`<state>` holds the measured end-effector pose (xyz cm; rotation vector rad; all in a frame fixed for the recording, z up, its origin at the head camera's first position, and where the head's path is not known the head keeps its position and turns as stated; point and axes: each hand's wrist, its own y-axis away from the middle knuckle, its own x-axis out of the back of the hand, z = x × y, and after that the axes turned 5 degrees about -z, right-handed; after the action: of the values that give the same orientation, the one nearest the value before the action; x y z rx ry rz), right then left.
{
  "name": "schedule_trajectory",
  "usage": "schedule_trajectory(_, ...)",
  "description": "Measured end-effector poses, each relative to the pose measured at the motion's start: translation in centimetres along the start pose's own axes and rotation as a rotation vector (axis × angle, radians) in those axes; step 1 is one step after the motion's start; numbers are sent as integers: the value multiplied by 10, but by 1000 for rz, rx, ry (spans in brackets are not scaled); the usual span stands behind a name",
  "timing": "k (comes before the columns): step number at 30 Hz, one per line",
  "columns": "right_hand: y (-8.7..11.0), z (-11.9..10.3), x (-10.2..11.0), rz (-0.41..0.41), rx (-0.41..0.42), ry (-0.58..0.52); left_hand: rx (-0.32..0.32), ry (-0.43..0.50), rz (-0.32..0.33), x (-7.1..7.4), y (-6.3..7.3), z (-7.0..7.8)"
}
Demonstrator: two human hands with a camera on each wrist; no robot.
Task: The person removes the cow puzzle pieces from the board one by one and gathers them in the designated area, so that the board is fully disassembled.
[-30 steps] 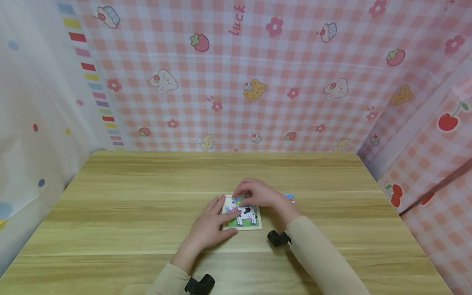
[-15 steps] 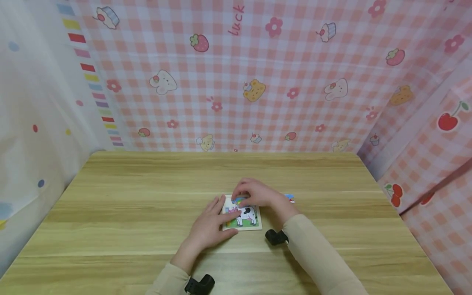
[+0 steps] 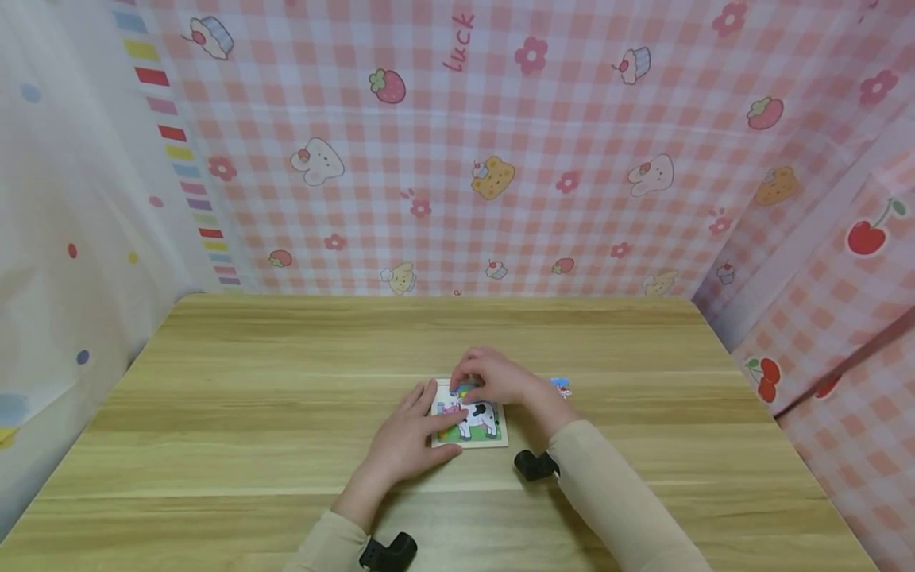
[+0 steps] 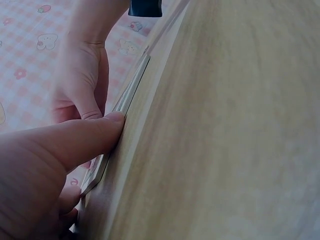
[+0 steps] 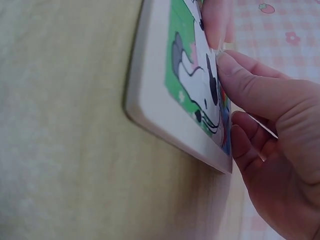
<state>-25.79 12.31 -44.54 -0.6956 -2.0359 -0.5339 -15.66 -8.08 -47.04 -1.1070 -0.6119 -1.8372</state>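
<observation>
A small square jigsaw puzzle board (image 3: 472, 442) with a pale rim lies on the table, showing a black-and-white cow on green. My left hand (image 3: 406, 437) rests spread at its left side; the index finger lies over the cow, and the thumb touches the near edge, as the left wrist view also shows. From the right, my right hand (image 3: 498, 376) reaches over the top of the board. Its thumb and curled fingers pinch a blue and yellow puzzle piece (image 3: 466, 389) at the upper part of the picture. The fingers partly hide that piece.
Just right of my right wrist lies a loose blue puzzle piece (image 3: 561, 388), partly hidden by the arm. The wood-grain table (image 3: 286, 349) extends around the board. Patterned cloths hang behind the table and at both sides.
My right wrist has shifted slightly to the left, so more of the loose blue piece shows behind it. The left hand and the board stay in place.
</observation>
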Motion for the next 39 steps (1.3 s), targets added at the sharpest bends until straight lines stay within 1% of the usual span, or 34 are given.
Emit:
schedule_trajectory(9, 2, -2, -4, 27, -25, -41, 0, -2, -3, -2, 0, -3)
schedule_trajectory(14, 4, -3, -5, 48, -5, -43, 4, -7, -7, -1, 1, -2)
schedule_trajectory(19, 6, -1, -8, 75, 8, -65, -2, 7, -3, 2, 2, 2)
schedule_trajectory(25, 10, -1, -10, 115, -14, -90, 8, 18, -6, 0, 1, 3)
schedule_trajectory(32, 10, -1, -12, 116, -54, -147, 8, 25, -1, -1, 1, 2)
schedule_trajectory(39, 10, 0, -15, 122, -70, -180, 8, 25, 0, -1, 0, 0)
